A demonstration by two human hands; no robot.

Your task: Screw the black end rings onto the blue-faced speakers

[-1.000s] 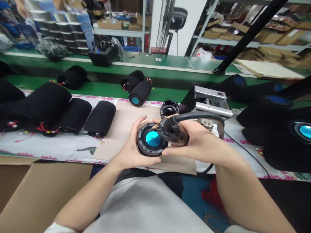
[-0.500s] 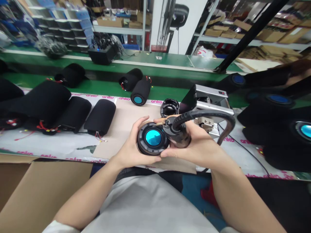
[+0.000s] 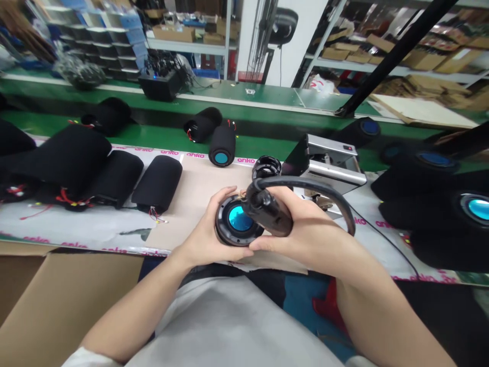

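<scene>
Between my hands stands a dark cylindrical speaker (image 3: 226,230), its round end facing up with a shiny blue disc inside a black ring. My left hand (image 3: 208,238) curls around its left side, thumb and fingers closed on it. A black electric screwdriver (image 3: 272,213) with a thick looping cord is gripped in my right hand (image 3: 307,224), tilted with its tip end over the ring's upper right, covering part of the disc. My right thumb reaches the speaker's lower right edge. The screwdriver's tip is too blurred to make out.
Black ring parts (image 3: 266,167) sit behind my hands, beside a metal-cased machine (image 3: 328,160). Several black fabric speakers (image 3: 158,183) with loose wires lie at left. More speakers (image 3: 479,208) stand at right. A cardboard box (image 3: 72,300) is at lower left.
The screwdriver has shifted left and tilted over the disc, its cord swinging lower. My left hand stays around the speaker. A speaker at the back has turned slightly.
</scene>
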